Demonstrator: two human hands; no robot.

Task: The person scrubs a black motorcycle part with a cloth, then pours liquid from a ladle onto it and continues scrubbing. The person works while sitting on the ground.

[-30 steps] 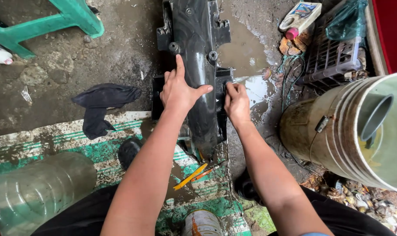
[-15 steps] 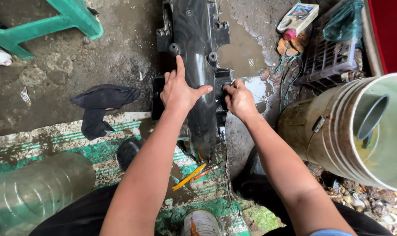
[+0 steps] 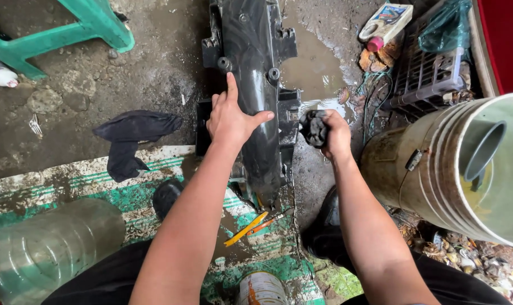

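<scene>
Wet, muddy concrete floor (image 3: 154, 79), with a green-and-white striped mat (image 3: 70, 186) along its near edge. A long black plastic panel (image 3: 256, 85), glossy with water, lies lengthwise at mid-floor, its near end reaching over the mat's far edge.

- Left hand (image 3: 231, 118): flat on the panel's left half, fingers spread, nothing held; it pins the panel down.
- Right hand (image 3: 332, 135): closed round a dark wad (image 3: 314, 128), cloth or sponge, cannot tell which. The wad sits at the panel's right edge, touching or just off it.
- Step in hand, as I judge it: scrubbing the panel, wad at the right flange.
- A further stroke would call for firm downward pressure from the left hand, since the wet plastic looks slippery, and for working the wad round the bolt bosses and ribs.

Around it: a brown puddle (image 3: 310, 62) just right of the panel's far end; a black rag (image 3: 129, 138) to the left; yellow and orange hand tools (image 3: 246, 227) on the mat by the near end. A rusty drum (image 3: 437, 175) stands right, a green stool (image 3: 70, 34) at the far left corner, and a clear jug (image 3: 47, 248) at the near left.
</scene>
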